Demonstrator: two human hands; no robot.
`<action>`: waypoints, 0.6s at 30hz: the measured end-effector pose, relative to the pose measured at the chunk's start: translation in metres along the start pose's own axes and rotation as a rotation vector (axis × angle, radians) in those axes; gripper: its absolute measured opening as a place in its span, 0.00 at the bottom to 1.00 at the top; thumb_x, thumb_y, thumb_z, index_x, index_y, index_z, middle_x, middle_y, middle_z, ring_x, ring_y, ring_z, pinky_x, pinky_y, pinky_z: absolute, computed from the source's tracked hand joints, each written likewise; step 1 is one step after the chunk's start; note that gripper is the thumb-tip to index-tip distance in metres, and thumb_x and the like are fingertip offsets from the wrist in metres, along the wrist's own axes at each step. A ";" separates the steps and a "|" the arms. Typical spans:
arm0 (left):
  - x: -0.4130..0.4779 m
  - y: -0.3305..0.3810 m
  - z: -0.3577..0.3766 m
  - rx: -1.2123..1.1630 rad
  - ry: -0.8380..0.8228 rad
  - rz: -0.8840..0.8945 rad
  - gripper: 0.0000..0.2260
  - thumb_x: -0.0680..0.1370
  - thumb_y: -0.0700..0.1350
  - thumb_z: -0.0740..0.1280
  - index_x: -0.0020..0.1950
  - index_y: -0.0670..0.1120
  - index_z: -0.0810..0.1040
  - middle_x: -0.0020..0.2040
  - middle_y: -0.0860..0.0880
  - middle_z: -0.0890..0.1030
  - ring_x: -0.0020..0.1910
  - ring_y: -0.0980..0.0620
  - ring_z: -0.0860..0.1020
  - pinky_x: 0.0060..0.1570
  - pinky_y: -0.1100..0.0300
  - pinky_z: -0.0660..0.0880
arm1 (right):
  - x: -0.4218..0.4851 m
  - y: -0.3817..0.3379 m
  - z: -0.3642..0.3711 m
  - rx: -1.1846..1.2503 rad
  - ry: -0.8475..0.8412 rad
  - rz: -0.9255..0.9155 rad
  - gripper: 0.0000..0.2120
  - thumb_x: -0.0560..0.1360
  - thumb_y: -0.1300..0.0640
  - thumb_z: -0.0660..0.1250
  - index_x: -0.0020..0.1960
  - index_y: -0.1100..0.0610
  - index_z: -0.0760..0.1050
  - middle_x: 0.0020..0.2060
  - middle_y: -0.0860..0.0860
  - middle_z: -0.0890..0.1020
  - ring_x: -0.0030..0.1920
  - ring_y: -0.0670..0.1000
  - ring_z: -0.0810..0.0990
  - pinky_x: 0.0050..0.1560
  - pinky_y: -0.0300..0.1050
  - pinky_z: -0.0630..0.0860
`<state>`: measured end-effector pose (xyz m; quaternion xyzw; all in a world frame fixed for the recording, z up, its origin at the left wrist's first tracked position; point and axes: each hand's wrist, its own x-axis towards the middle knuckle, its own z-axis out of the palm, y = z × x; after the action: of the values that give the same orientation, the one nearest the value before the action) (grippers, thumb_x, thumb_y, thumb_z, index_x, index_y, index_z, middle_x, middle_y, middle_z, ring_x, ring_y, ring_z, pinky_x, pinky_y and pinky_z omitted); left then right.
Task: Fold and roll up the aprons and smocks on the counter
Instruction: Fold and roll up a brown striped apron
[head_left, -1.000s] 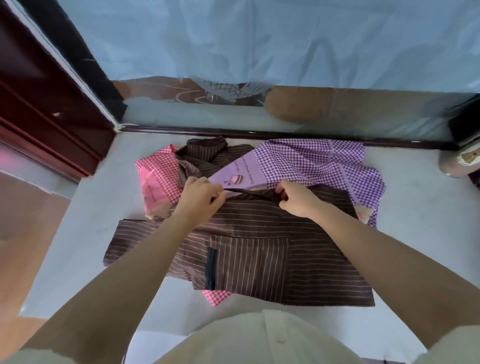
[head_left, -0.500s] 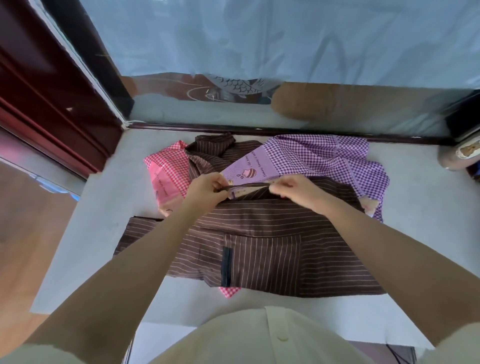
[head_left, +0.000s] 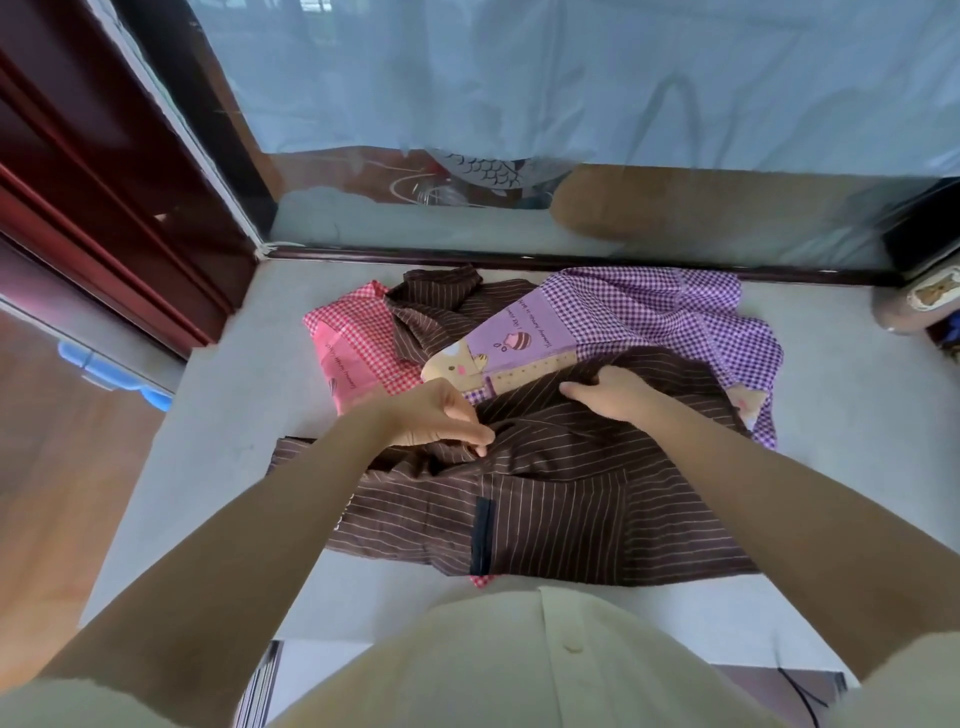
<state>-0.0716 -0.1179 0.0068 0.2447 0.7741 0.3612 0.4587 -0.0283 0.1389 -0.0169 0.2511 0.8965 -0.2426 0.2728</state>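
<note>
I am watching the left hand (head_left: 441, 421) pinching the brown striped apron (head_left: 561, 514), the right hand (head_left: 610, 397) gripping its upper fold, that grip partly hidden; the apron is partly covering the purple apron (head_left: 649, 306).

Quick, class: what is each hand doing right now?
Left hand: pinches the brown striped garment.
Right hand: grips the same garment's folded far edge.

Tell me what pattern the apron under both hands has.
The apron is dark brown with thin pale stripes; head view.
</note>
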 end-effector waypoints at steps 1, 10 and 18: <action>-0.001 -0.002 0.002 -0.030 0.028 -0.006 0.17 0.78 0.50 0.68 0.42 0.35 0.81 0.27 0.54 0.77 0.26 0.60 0.74 0.44 0.67 0.72 | -0.004 -0.001 0.003 0.049 -0.114 0.081 0.34 0.78 0.37 0.60 0.73 0.60 0.64 0.68 0.59 0.72 0.66 0.59 0.73 0.64 0.52 0.71; -0.001 -0.015 0.015 -0.084 0.243 -0.060 0.05 0.78 0.39 0.68 0.52 0.43 0.81 0.39 0.51 0.82 0.32 0.58 0.75 0.33 0.72 0.71 | -0.005 -0.009 0.005 0.443 -0.200 0.072 0.26 0.76 0.51 0.70 0.70 0.61 0.70 0.65 0.56 0.76 0.64 0.56 0.73 0.63 0.48 0.67; -0.003 -0.024 0.012 -0.044 0.262 -0.102 0.07 0.77 0.50 0.69 0.50 0.48 0.80 0.47 0.53 0.82 0.44 0.56 0.80 0.47 0.62 0.73 | -0.009 -0.035 -0.002 0.652 -0.421 -0.007 0.11 0.79 0.55 0.66 0.59 0.58 0.77 0.52 0.54 0.82 0.47 0.51 0.79 0.55 0.46 0.72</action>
<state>-0.0604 -0.1306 -0.0148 0.1459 0.8306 0.3832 0.3767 -0.0432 0.1106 0.0009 0.2662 0.6976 -0.5621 0.3557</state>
